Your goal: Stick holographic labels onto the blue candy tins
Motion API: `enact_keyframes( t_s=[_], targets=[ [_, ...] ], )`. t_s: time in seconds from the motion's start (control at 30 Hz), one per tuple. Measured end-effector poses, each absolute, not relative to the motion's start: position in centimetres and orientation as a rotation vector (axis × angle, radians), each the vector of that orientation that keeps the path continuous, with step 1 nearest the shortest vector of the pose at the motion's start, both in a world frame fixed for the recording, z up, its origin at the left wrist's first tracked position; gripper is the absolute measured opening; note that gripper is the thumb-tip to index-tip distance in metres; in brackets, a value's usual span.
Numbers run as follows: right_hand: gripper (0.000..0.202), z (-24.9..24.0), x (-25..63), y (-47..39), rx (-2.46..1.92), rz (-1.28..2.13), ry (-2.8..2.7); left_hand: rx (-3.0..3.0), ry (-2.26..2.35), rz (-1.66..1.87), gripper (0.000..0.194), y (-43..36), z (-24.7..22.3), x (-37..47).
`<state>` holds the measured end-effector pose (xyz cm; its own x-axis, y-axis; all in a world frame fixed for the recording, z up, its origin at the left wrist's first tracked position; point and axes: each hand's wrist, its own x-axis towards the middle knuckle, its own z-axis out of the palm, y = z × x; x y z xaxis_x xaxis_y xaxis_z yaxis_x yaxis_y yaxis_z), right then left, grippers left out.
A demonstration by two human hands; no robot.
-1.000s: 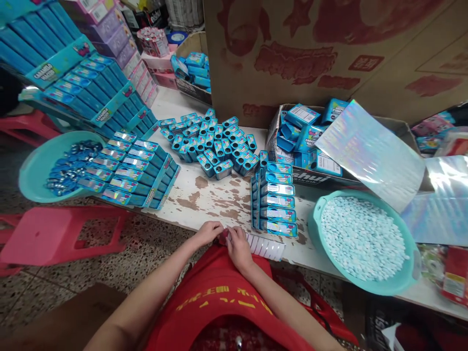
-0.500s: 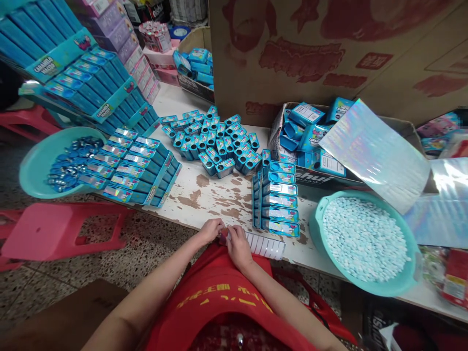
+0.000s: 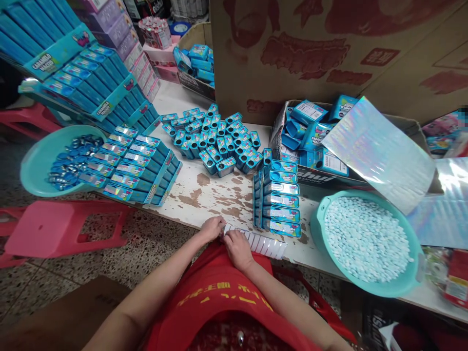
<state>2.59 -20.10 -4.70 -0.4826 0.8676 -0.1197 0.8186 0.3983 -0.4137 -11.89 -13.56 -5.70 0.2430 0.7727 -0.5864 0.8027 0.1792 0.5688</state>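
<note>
A white strip of labels point(image 3: 268, 245), marked off by thin cross lines, lies along the table's front edge. At its left end the fingertips of my left hand point(image 3: 213, 229) are pinched together on the strip. Just to the right, my right hand point(image 3: 238, 247) rests over the strip with its fingers curled onto it; its fingertips are partly hidden. Beyond my right hand, a display tray of blue candy boxes point(image 3: 280, 200) stands on the table. Loose blue boxes with round dark holes point(image 3: 219, 139) are grouped farther back.
On the right, a turquoise basin point(image 3: 318, 229) holds pale blue candies. A shiny sheet point(image 3: 380, 156) leans over a carton point(image 3: 310, 178) of blue packs. At left are another turquoise basin point(image 3: 31, 168) with wrapped sweets, filled display trays point(image 3: 137, 168) and a pink stool point(image 3: 47, 229).
My right hand has shifted slightly left and down along the strip. White strip now shows between my hands, where a dark reddish patch was visible before. The boxes have stayed put.
</note>
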Motion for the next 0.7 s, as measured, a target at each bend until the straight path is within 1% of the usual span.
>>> enact_keyframes(
  t_s=[0.13, 0.3, 0.37, 0.43, 0.5, 0.6, 0.7],
  targets=[
    [0.012, -3.1, 2.8, -20.1, -1.6, 0.715, -2.435, 1.571, 1.542, -0.026, 0.021, -13.7, -5.6, -11.8],
    [0.01, -0.2, 4.2, -20.3, -1.681, 1.177, -1.738, 1.585, 1.586, 0.087, 0.025, -13.3, -4.3, -12.3],
    [0.011, 0.2, 4.8, -20.2, -1.687, 1.229, -1.601, 1.594, 1.575, 0.215, 0.027, -13.0, -3.7, -12.8],
    [0.009, 0.1, 5.2, -20.2, -1.737, 1.194, -1.597, 1.583, 1.545, 0.316, 0.028, -12.8, -3.4, -13.4],
    [0.007, -0.4, 5.3, -20.2, -1.758, 1.114, -1.713, 1.555, 1.526, 0.33, 0.028, -12.9, -3.6, -13.8],
    [0.018, -1.3, 5.0, -20.2, -1.703, 0.961, -1.942, 1.487, 1.489, 0.332, 0.031, -13.4, -4.3, -14.1],
    [0.025, -2.2, 4.2, -20.1, -1.707, 0.857, -2.023, 1.447, 1.401, 0.333, 0.034, -13.9, -4.9, -13.8]
  ],
)
